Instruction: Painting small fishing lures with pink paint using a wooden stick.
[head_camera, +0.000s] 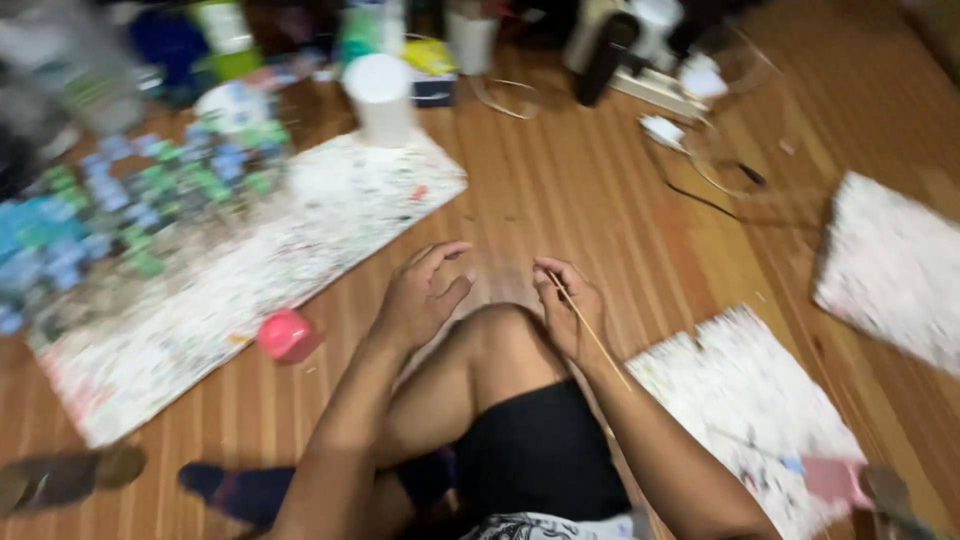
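I'm pinching a thin stick in my right hand, left hand hovering loosely open and empty, paint-spattered board already cluttered, stick not yet touching it.

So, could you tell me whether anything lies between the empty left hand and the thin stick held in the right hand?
Nothing visible does. The left hand hangs open above the raised knee, and the right hand pinches the thin stick just beside it, with only bare wooden floor showing in the gap.
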